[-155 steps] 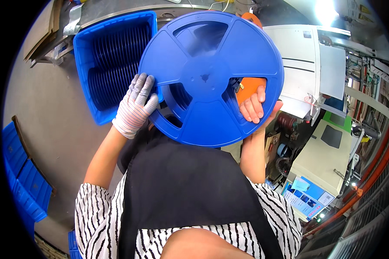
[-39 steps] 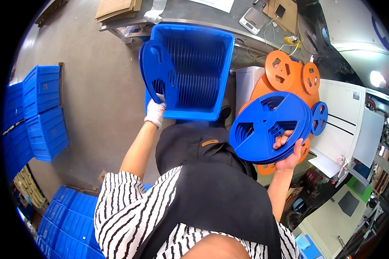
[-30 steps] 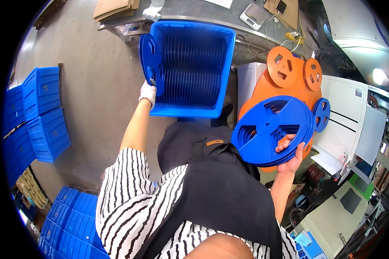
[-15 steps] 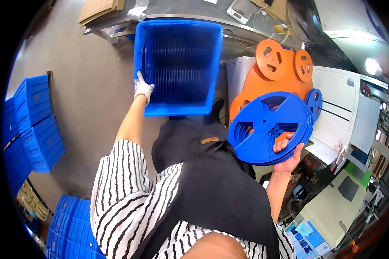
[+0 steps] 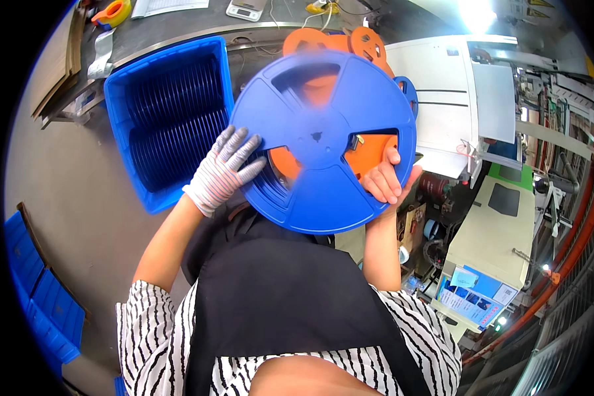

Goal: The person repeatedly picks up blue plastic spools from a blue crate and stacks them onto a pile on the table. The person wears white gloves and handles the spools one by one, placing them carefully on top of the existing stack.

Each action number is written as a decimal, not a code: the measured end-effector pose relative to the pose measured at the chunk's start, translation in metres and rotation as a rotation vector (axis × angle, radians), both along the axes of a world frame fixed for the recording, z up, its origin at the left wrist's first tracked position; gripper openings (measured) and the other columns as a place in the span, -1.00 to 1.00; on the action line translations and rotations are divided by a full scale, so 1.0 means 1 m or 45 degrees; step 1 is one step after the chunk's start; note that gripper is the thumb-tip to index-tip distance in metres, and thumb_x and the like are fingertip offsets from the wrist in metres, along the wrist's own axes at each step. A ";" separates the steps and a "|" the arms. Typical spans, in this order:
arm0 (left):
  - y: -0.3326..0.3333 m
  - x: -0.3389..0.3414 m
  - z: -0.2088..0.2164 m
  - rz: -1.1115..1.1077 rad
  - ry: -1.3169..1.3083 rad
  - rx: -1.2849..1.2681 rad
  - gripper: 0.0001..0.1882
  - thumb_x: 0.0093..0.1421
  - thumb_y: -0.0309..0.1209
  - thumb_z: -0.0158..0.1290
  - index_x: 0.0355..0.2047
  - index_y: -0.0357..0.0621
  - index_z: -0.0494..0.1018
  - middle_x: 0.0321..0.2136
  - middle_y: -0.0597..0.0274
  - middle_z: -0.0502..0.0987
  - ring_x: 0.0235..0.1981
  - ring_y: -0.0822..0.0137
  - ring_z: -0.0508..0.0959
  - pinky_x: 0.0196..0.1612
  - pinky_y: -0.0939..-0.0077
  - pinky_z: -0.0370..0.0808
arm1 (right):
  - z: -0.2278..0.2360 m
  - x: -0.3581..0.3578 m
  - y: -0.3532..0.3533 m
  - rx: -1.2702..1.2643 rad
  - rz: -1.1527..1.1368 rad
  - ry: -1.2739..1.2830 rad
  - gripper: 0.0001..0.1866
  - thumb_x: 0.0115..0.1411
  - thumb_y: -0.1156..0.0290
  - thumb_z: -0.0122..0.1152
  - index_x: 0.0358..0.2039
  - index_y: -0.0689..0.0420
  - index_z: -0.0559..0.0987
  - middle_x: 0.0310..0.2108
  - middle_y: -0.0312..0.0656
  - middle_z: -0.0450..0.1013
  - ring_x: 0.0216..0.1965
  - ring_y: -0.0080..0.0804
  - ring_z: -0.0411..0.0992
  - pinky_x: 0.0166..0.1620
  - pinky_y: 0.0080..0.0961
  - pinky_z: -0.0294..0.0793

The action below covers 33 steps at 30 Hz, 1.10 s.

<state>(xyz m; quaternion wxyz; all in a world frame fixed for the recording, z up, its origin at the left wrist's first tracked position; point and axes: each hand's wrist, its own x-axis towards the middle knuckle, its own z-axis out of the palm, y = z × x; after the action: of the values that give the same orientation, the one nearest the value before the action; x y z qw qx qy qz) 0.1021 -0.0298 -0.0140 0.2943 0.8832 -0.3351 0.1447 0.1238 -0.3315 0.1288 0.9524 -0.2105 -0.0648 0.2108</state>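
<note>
A large blue plastic reel point(image 5: 323, 142) is held up close in front of me. My right hand point(image 5: 384, 181), bare, grips its lower right rim with fingers through a cutout. My left hand point(image 5: 224, 168), in a white knit glove, is spread flat against the reel's left rim. Behind the reel on the left stands a blue crate point(image 5: 168, 122) packed with several blue reels on edge. Orange reels point(image 5: 350, 43) show above and through the blue reel's cutouts.
A grey workbench point(image 5: 178, 26) with a tape roll, papers and a small scale runs along the top. White machines point(image 5: 455, 99) stand at the right, with a small screen point(image 5: 478, 297) lower down. Stacked blue crates point(image 5: 39, 303) sit on the floor at the left.
The blue reel has come up from my right side to in front of me. My left hand left the crate's edge and now rests on the reel.
</note>
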 end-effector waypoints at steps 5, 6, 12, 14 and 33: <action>0.010 -0.003 0.004 0.032 0.087 0.134 -0.66 0.06 -0.46 0.02 -0.10 0.07 0.44 0.12 -0.17 0.31 0.20 -0.20 0.27 0.16 0.04 0.37 | 0.008 0.001 0.001 -0.313 -0.077 -0.039 -0.44 0.28 -0.02 0.06 -0.04 0.26 0.28 -0.56 -0.21 0.40 -0.55 -0.42 0.46 -0.49 -0.54 0.43; 0.009 -0.008 -0.002 0.057 0.101 0.109 -0.70 0.07 -0.43 -0.01 -0.13 0.00 0.44 0.13 -0.17 0.31 0.17 -0.20 0.32 0.15 0.09 0.37 | 0.005 0.000 -0.003 -0.348 -0.062 -0.081 -0.32 0.28 -0.13 -0.03 0.05 0.30 0.26 -0.49 -0.12 0.44 -0.49 -0.32 0.48 -0.41 -0.43 0.48; 0.025 -0.032 -0.027 -0.109 0.965 -1.023 -0.88 0.13 -0.49 0.10 -0.32 -0.16 0.41 -0.09 -0.09 0.46 -0.07 0.16 0.49 0.05 0.42 0.46 | 0.012 0.013 0.001 -0.893 -0.122 0.113 -0.16 0.22 -0.25 -0.08 0.12 0.36 0.29 -0.41 -0.02 0.49 -0.39 -0.18 0.52 -0.27 -0.32 0.52; 0.031 -0.046 -0.038 -0.174 1.369 -1.470 -0.86 0.14 -0.51 0.16 -0.39 -0.17 0.38 -0.25 0.07 0.48 -0.30 0.33 0.49 -0.01 0.50 0.51 | 0.009 0.017 0.006 -1.078 -0.121 0.136 -0.24 0.27 -0.17 -0.10 0.12 0.35 0.30 -0.43 -0.04 0.49 -0.41 -0.20 0.51 -0.30 -0.35 0.51; 0.085 -0.118 -0.154 1.208 1.706 -1.620 -0.68 -0.02 -0.76 0.01 -0.33 -0.03 0.40 -0.40 0.33 0.46 -0.35 0.39 0.49 -0.17 0.41 0.56 | -0.021 0.010 0.027 -1.224 -0.097 0.304 -0.56 0.35 0.11 -0.04 0.05 0.20 0.35 -0.42 -0.19 0.46 -0.45 -0.36 0.50 -0.38 -0.46 0.51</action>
<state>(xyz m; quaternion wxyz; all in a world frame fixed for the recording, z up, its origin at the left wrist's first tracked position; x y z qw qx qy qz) -0.0155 0.0556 -0.1683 0.7448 0.5052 0.4176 -0.1249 0.1333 -0.3045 0.1075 0.7554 -0.6025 0.1569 0.2043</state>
